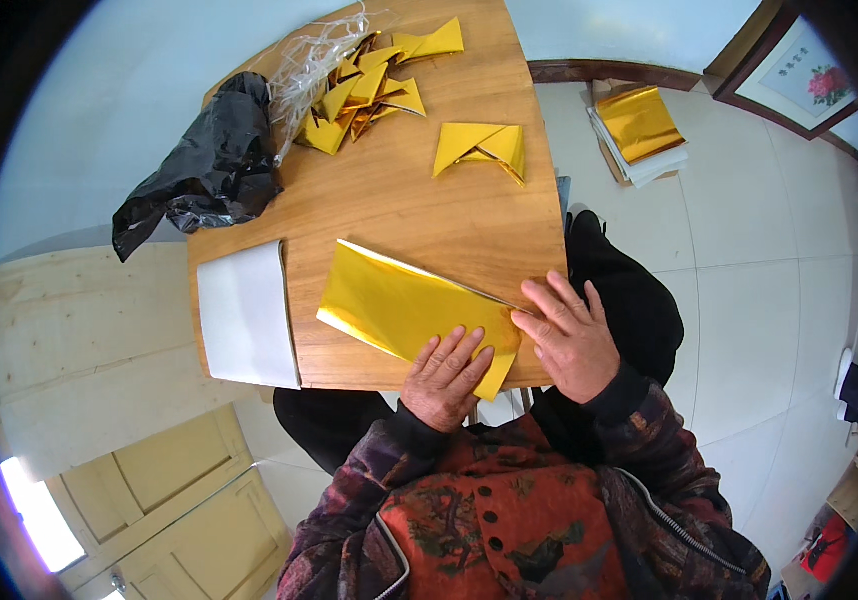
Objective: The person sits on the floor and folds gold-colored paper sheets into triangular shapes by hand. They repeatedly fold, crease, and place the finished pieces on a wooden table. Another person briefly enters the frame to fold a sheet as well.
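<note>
A sheet of gold foil paper, folded into a long strip, lies slantwise on the wooden table near its front edge. A pale edge shows along its far side, and its right end narrows to a flap over the table edge. My left hand rests on the strip's near side with fingers stretched out. My right hand is at the strip's right end, fingers spread, the thumb side touching the foil. Farther back lies one folded gold piece. Beyond it several more folded gold pieces are heaped.
A black plastic bag and a tangle of clear plastic strands lie at the table's far left. A folded grey-white sheet sits at the left edge. On the tiled floor to the right is a stack of gold sheets.
</note>
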### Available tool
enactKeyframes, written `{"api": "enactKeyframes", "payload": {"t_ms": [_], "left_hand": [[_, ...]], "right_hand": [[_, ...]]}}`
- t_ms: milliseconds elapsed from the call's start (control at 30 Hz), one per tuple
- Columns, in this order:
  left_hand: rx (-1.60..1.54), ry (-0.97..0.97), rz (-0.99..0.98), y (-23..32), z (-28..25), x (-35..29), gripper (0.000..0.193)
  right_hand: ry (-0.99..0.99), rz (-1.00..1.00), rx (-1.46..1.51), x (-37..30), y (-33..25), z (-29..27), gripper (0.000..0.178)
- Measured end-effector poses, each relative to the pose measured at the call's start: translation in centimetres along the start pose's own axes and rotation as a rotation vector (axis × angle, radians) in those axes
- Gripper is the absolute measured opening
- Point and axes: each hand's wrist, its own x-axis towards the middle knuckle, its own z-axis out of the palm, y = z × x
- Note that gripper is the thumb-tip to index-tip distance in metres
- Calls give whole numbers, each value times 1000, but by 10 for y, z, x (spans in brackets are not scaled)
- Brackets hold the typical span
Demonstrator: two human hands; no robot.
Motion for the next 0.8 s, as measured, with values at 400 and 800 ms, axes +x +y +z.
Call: {"api": "enactKeyframes", "payload": {"t_ms": [400, 800], "left_hand": [[-709, 163, -291, 0, -14, 14, 23], [-617, 151, -564, -25, -29, 46, 8]], "right_hand": [[70, 101, 376, 12, 17, 8, 25], [95, 154, 381, 20, 16, 13, 14]]}}
